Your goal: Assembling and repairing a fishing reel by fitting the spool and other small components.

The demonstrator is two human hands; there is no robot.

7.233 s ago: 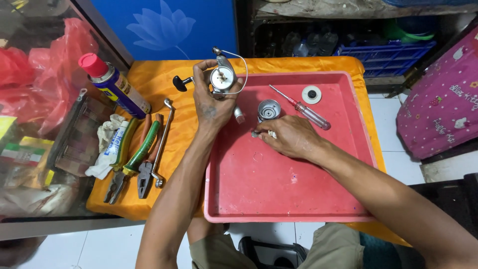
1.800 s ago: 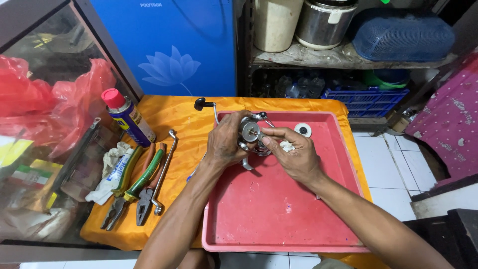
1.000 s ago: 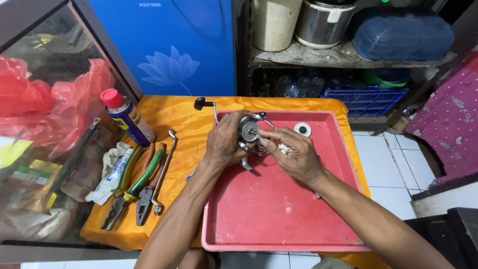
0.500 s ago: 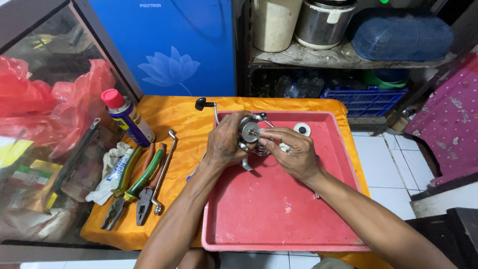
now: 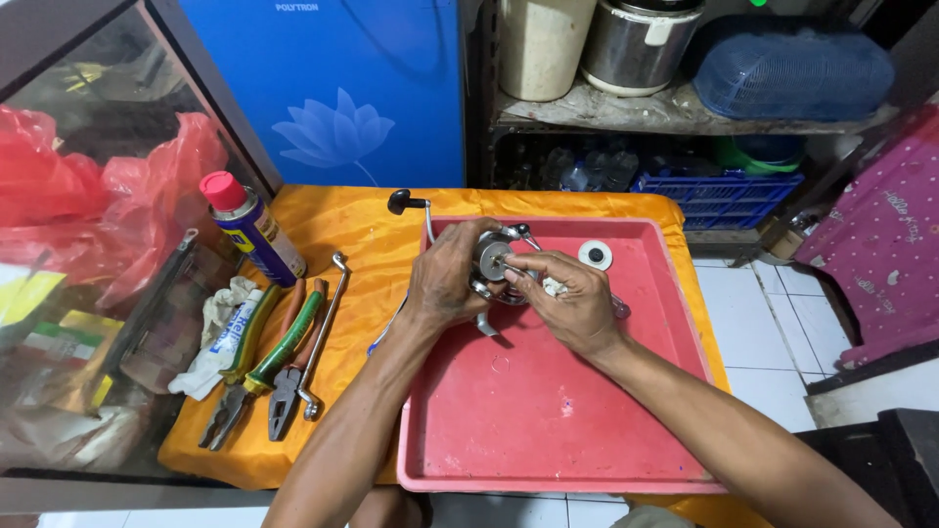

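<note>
My left hand (image 5: 445, 279) grips a metal fishing reel (image 5: 492, 256) over the far left part of a red tray (image 5: 548, 420). The reel's black-knobbed crank handle (image 5: 399, 201) sticks out past the tray's far left corner. My right hand (image 5: 572, 298) is at the reel's front, thumb and forefinger pinched on a small part at its round centre. A bit of white cloth or paper shows under the right fingers. A white ring-shaped part (image 5: 595, 255) lies in the tray just right of the hands.
An orange cloth (image 5: 367, 254) covers the table. Left of the tray lie two pliers (image 5: 284, 362), a thin metal wrench (image 5: 323, 332), a tube on a rag (image 5: 225, 332) and a red-capped spray can (image 5: 249, 225). Red plastic bags (image 5: 88, 205) and a glass case stand at left.
Seven seconds ago the reel body and spool were apart, the right hand low in the tray. Over the last second the hands stay at the reel with only small finger movements.
</note>
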